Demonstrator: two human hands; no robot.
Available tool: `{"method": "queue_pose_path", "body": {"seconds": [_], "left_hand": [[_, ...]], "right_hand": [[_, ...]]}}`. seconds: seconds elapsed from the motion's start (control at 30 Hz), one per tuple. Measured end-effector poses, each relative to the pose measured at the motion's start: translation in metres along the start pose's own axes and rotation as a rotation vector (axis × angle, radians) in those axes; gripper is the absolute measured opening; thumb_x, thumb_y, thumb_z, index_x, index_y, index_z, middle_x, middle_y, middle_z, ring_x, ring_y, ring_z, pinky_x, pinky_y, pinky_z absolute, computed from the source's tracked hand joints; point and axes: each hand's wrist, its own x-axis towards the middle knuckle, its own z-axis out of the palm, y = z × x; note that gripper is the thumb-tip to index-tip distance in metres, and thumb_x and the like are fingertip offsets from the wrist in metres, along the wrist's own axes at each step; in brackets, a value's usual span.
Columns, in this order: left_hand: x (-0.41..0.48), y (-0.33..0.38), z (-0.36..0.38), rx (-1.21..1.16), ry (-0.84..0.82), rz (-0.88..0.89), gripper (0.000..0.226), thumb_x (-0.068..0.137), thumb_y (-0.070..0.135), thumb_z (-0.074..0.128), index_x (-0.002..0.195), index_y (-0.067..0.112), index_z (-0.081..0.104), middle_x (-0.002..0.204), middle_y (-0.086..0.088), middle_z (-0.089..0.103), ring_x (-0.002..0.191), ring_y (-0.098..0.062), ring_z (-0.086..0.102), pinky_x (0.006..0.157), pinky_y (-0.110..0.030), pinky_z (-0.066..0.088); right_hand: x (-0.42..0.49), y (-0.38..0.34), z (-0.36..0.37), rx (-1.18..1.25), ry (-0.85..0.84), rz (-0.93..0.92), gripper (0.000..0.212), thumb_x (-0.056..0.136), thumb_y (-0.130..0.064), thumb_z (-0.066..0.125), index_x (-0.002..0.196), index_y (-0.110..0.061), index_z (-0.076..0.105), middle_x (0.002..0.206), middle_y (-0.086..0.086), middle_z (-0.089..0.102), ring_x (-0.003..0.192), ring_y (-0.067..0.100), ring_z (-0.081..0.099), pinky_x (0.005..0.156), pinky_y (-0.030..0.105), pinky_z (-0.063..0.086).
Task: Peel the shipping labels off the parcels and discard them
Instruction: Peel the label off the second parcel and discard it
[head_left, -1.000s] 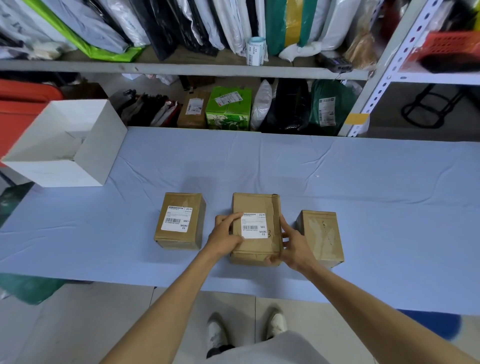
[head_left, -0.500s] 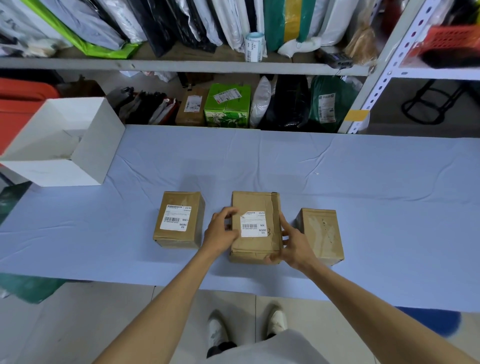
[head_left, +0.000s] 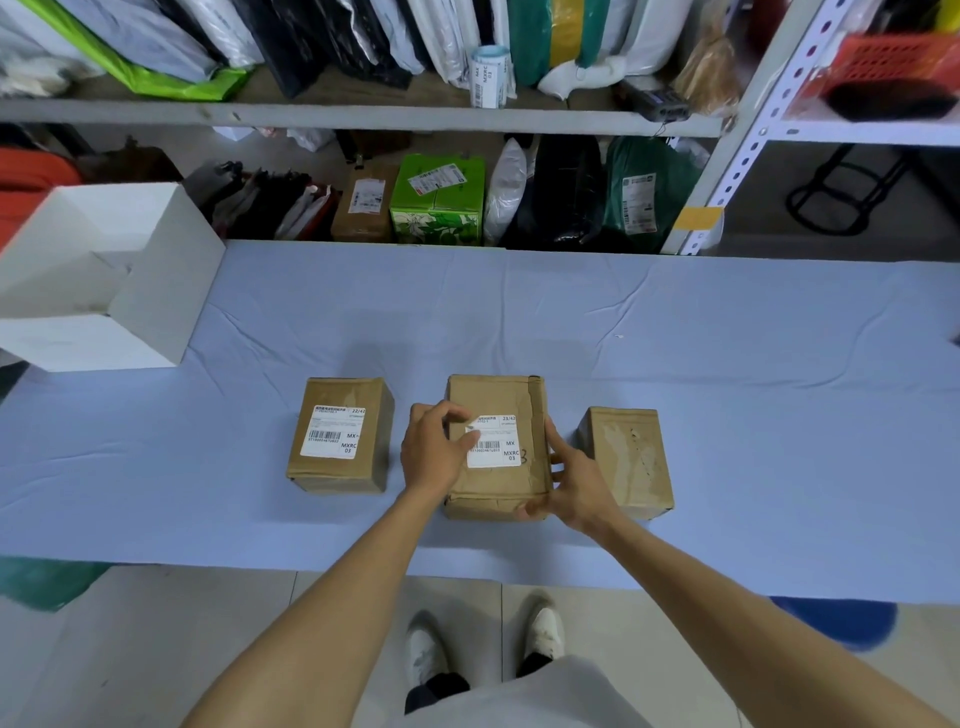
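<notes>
You are at the start of the peel on the middle box (head_left: 498, 397), which sits on the surface (head_left: 571, 322) between the left box (head_left: 337, 470), its sticker not yet removed, and the right box (head_left: 628, 457), whose top shows no sticker. Your left hand (head_left: 434, 452) pinches the far left corner of the label (head_left: 501, 449) between thumb and forefinger. Your right hand (head_left: 574, 486) wraps the box's near right side to brace it.

Next, I judge, you need a slow, low pull across the label so it comes off whole, then a carry to the white box (head_left: 156, 291) at the far left, likely the discard bin.

A second ago your left fingers only rested at the label's edge; now they have closed on its corner. The right hand has kept its grip.
</notes>
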Motion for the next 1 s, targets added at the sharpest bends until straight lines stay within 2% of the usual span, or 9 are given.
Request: {"method": "queue_pose_path", "body": {"seconds": [0.1, 0.23, 0.33, 0.47, 0.6, 0.67, 0.77, 0.87, 1.0], "left_hand": [[0.001, 0.005, 0.002, 0.031, 0.05, -0.015, 0.013, 0.08, 0.028, 0.075, 0.087, 0.031, 0.066, 0.102, 0.01, 0.051, 0.082, -0.005, 0.056, 0.071, -0.02, 0.036], [0.004, 0.007, 0.004, 0.053, 0.077, -0.022, 0.001, 0.085, 0.028, 0.07, 0.084, 0.028, 0.069, 0.101, 0.008, 0.051, 0.083, -0.009, 0.057, 0.061, -0.015, 0.032], [0.007, 0.008, 0.007, 0.071, 0.072, -0.056, 0.007, 0.087, 0.025, 0.066, 0.087, 0.02, 0.071, 0.106, 0.003, 0.052, 0.082, -0.013, 0.056, 0.069, -0.021, 0.036], [0.009, 0.012, 0.008, 0.051, 0.044, -0.073, 0.01, 0.088, 0.025, 0.065, 0.085, 0.017, 0.07, 0.108, 0.001, 0.051, 0.078, -0.011, 0.052, 0.075, -0.023, 0.034], [0.005, 0.01, 0.004, -0.014, 0.01, -0.014, 0.004, 0.085, 0.028, 0.069, 0.083, 0.028, 0.065, 0.104, 0.007, 0.052, 0.081, -0.007, 0.056, 0.081, -0.022, 0.037], [0.001, 0.001, -0.001, -0.082, -0.038, 0.012, 0.014, 0.081, 0.025, 0.073, 0.091, 0.031, 0.065, 0.108, 0.009, 0.053, 0.089, -0.006, 0.058, 0.084, -0.021, 0.04], [-0.006, -0.016, -0.008, -0.227, -0.161, 0.051, 0.048, 0.071, 0.011, 0.08, 0.111, 0.03, 0.063, 0.121, 0.005, 0.05, 0.114, -0.013, 0.055, 0.098, -0.026, 0.045], [-0.013, -0.023, -0.013, -0.351, -0.249, 0.011, 0.074, 0.062, 0.01, 0.087, 0.124, 0.034, 0.054, 0.129, 0.008, 0.045, 0.124, -0.012, 0.048, 0.104, -0.036, 0.046], [-0.018, -0.027, -0.017, -0.368, -0.239, 0.0, 0.082, 0.054, 0.014, 0.091, 0.12, 0.043, 0.053, 0.125, 0.016, 0.044, 0.125, -0.009, 0.046, 0.103, -0.043, 0.047]], "right_hand": [[0.001, 0.002, -0.001, -0.035, 0.003, -0.022, 0.123, 0.064, 0.003, 0.084, 0.154, -0.029, 0.007, 0.108, -0.009, 0.053, 0.096, 0.015, 0.056, 0.073, 0.022, 0.053], [0.002, 0.002, -0.002, -0.034, 0.001, -0.019, 0.127, 0.06, 0.002, 0.086, 0.154, -0.03, 0.007, 0.108, -0.011, 0.051, 0.097, 0.016, 0.056, 0.08, 0.031, 0.056], [0.002, 0.002, -0.001, -0.047, 0.001, -0.023, 0.128, 0.06, 0.001, 0.087, 0.154, -0.03, 0.006, 0.111, -0.008, 0.051, 0.1, 0.018, 0.056, 0.086, 0.038, 0.056], [0.004, 0.004, 0.0, -0.025, 0.015, -0.015, 0.125, 0.062, 0.004, 0.084, 0.154, -0.029, 0.007, 0.112, -0.006, 0.052, 0.098, 0.017, 0.055, 0.079, 0.029, 0.055], [0.006, 0.006, 0.0, -0.036, 0.019, -0.025, 0.123, 0.062, 0.004, 0.082, 0.154, -0.03, 0.008, 0.104, -0.011, 0.053, 0.094, 0.015, 0.056, 0.074, 0.023, 0.052], [0.006, 0.007, -0.001, -0.047, 0.017, -0.038, 0.122, 0.062, 0.003, 0.082, 0.154, -0.031, 0.009, 0.102, -0.013, 0.053, 0.09, 0.012, 0.056, 0.069, 0.017, 0.051], [0.006, 0.009, -0.001, -0.047, 0.006, -0.059, 0.122, 0.062, 0.002, 0.083, 0.153, -0.033, 0.011, 0.101, -0.018, 0.053, 0.086, 0.008, 0.056, 0.061, 0.012, 0.05], [0.006, 0.009, -0.002, -0.081, -0.008, -0.082, 0.125, 0.06, 0.0, 0.085, 0.153, -0.033, 0.009, 0.101, -0.021, 0.053, 0.092, 0.013, 0.059, 0.068, 0.021, 0.056], [0.007, 0.006, -0.004, -0.116, -0.036, -0.072, 0.13, 0.06, -0.002, 0.087, 0.154, -0.031, 0.002, 0.106, -0.017, 0.049, 0.102, 0.018, 0.057, 0.078, 0.029, 0.056]]}}
